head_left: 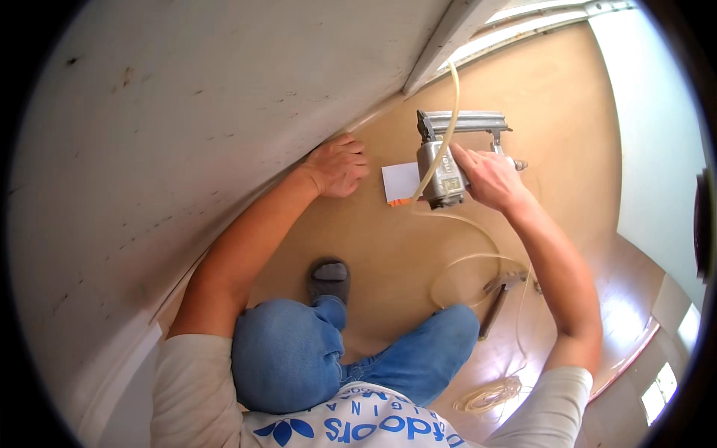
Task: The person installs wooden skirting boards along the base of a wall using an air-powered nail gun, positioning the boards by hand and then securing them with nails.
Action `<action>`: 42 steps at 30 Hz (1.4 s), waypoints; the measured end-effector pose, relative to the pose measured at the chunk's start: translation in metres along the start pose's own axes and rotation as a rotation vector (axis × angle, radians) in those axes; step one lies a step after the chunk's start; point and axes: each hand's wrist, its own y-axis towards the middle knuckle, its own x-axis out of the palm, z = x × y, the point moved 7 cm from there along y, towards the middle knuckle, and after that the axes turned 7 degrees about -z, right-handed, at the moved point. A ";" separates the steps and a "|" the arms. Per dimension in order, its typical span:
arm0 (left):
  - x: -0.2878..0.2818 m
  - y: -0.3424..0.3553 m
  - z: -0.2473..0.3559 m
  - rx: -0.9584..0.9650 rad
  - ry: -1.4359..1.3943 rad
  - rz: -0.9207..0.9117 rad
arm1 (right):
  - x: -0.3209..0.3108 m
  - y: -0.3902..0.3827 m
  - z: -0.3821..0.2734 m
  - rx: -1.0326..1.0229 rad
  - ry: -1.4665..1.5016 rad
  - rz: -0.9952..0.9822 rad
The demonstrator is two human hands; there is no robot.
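My right hand (493, 178) grips a silver pneumatic nail gun (452, 187) just above the brown floor. Its long magazine lies along the far side, and a pale air hose (455, 97) passes across its body. At the foot of the scuffed white panel (187, 149), my left hand (337, 166) is closed with curled fingers, close to the seam with the floor. What those fingers hold, if anything, is hidden. Between my hands lies a small white sheet (400, 181) with an orange edge, partly beside the nail gun.
A hammer (491, 315) rests on the floor by my bent knee, near loops of hose. More thin hose lies coiled (489, 396) at the lower right. My foot in a grey sock (328, 280) is on the floor. A pale board (657, 119) stands at right.
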 end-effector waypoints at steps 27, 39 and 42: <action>0.000 0.003 -0.003 -0.027 -0.028 -0.063 | 0.040 0.048 -0.006 -0.095 -0.217 0.254; 0.003 0.004 -0.004 -0.035 -0.012 -0.114 | 0.040 0.047 -0.008 -0.122 -0.269 0.327; 0.003 0.003 -0.004 -0.041 -0.005 -0.122 | 0.038 0.046 -0.009 -0.132 -0.300 0.328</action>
